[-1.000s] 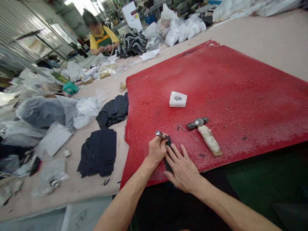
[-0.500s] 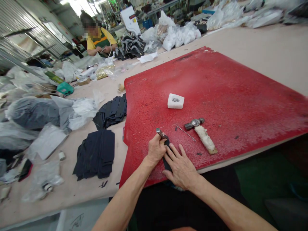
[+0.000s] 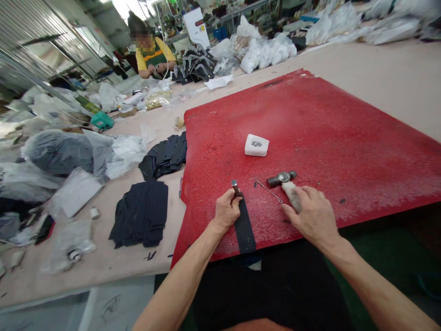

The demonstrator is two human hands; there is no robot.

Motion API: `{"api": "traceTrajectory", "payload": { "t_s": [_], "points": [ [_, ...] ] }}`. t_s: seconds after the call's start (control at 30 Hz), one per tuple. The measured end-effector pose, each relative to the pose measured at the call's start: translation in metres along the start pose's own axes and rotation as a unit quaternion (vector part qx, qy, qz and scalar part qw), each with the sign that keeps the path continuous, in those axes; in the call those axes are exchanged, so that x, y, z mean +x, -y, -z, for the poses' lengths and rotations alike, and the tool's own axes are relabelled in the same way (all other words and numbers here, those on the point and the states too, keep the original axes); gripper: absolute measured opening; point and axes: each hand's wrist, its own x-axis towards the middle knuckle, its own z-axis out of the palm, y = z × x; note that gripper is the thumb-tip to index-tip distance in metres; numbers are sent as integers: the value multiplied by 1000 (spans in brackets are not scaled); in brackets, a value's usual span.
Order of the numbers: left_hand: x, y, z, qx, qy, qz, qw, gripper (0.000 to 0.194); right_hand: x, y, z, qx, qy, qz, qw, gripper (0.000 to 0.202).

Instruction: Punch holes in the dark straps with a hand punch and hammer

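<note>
On the mat, the left hand pinches the tool at the strip's far end, while the right hand curls over the hammer, closure unclear, any lift calling for firm hold.

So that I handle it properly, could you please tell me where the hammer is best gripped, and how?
Probably by its pale handle, from the near right, with the right hand closing across it: the handle is long and slim and slants towards that hand, with the metal head at its far end.
</note>
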Motion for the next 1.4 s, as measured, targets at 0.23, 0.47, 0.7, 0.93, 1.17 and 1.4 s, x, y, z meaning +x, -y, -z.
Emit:
{"api": "traceTrajectory", "payload": {
  "t_s": [0.23, 0.47, 0.7, 0.93, 1.17, 1.4],
  "points": [
    [-1, -2, -3, -3, -4, -20, 1000, 15, 3, -13, -9, -84, 74, -26, 993, 36],
    [-1, -12, -6, 32, 0, -21, 999, 19, 4, -13, -11, -87, 89, -32, 992, 41],
    [-6, -4, -4, -15, -37, 17, 999, 13, 5, -17, -14, -45, 81, -33, 995, 43],
    [-6, -5, -5, 28, -29, -13, 999, 13, 24, -15, 2, 430, 219, -280, 830, 48],
    [-8, -1, -6, 28, -32, 4, 999, 13, 23, 1, 10, 614, 206, -345, 679, 43],
    [-8, -5, -5, 35, -43, -10, 998, 14, 41, 38, 79, 500, 100, -165, 844, 60]
  ]
}}
